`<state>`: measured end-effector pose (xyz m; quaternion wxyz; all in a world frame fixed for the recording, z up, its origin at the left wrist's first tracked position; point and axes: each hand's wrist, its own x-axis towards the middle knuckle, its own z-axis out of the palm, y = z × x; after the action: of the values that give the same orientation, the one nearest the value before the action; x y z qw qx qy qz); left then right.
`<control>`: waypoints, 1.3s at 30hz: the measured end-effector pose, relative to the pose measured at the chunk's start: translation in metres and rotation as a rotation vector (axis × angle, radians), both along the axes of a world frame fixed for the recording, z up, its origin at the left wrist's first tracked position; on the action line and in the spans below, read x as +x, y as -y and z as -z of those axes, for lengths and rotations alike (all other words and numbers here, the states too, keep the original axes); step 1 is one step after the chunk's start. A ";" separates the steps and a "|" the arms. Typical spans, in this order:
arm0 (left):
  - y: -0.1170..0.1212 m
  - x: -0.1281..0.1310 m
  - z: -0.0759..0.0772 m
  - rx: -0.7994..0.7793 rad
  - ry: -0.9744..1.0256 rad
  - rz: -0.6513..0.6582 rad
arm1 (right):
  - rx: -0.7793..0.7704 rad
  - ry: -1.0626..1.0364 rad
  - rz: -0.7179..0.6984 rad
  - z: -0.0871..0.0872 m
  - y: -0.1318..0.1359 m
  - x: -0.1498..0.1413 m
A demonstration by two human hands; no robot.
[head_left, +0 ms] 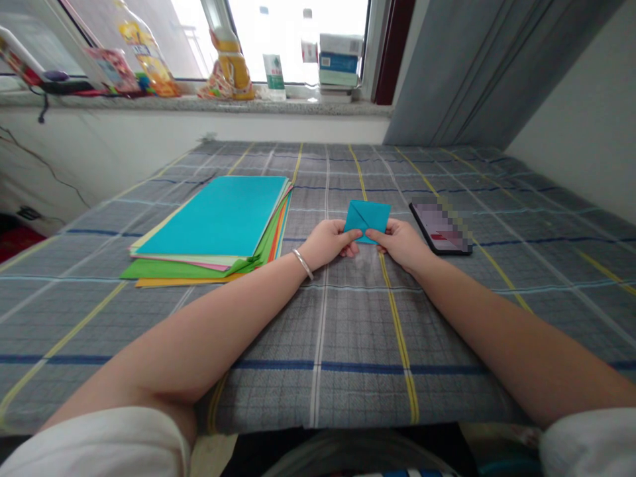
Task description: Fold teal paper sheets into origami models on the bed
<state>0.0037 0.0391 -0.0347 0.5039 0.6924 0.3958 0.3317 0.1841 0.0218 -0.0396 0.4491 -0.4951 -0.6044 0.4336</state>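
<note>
A small piece of folded blue paper (370, 215) is held up a little above the checked cloth, with diagonal crease lines on the side facing me. My left hand (334, 240) pinches its lower left edge, thumb in front and fingers curled behind. At the lower right, my right hand (400, 242) grips it the same way, and both thumb tips press close together near the bottom middle. The paper hides parts of the fingers behind it. A silver bangle (303, 264) circles my left wrist.
Left of my hands lies a stack of coloured paper (213, 218), blue on top. A phone (440, 225) with a partly blurred screen lies to the right. Checked cloth (358, 318) covers the table. Bottles, packets and boxes (338, 63) line the windowsill (189, 104) behind.
</note>
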 end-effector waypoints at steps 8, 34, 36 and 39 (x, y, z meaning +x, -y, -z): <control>0.000 -0.003 0.002 0.293 -0.036 -0.104 | -0.001 0.014 -0.021 0.001 -0.002 0.005; -0.005 -0.005 0.004 0.245 0.008 -0.238 | -0.034 0.104 -0.111 0.003 -0.003 0.009; -0.005 -0.003 0.004 0.184 0.092 -0.225 | -0.035 0.106 -0.114 0.004 -0.003 0.010; -0.006 -0.004 0.004 0.185 0.056 -0.136 | -0.023 0.047 -0.097 0.007 -0.005 0.011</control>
<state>-0.0002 0.0454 -0.0385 0.4249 0.6980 0.3955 0.4194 0.1954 0.0264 -0.0464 0.4074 -0.4802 -0.6330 0.4503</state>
